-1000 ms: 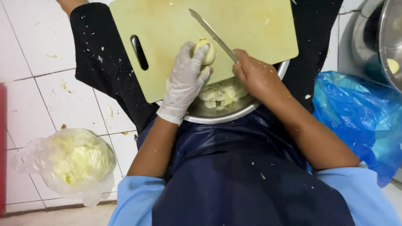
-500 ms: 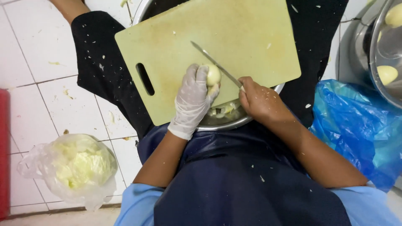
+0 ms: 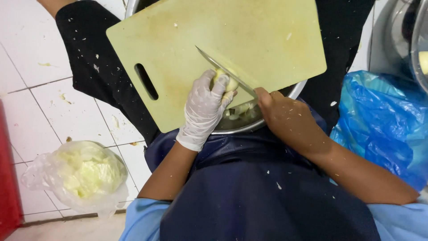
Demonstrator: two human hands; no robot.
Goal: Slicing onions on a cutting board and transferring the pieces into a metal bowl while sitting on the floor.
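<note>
A single head-worn camera looks steeply down over the person's lap, close above both hands. The pale green cutting board (image 3: 223,49) fills the upper middle, with white tiled floor (image 3: 49,98) at left.

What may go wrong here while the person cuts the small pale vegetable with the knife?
1. The knife blade lies across the vegetable right beside the gloved left hand fingertips, so a slip might cut them.
2. The cutting board rests on the rim of a metal bowl, not on a flat surface; pressure may tip it.
</note>
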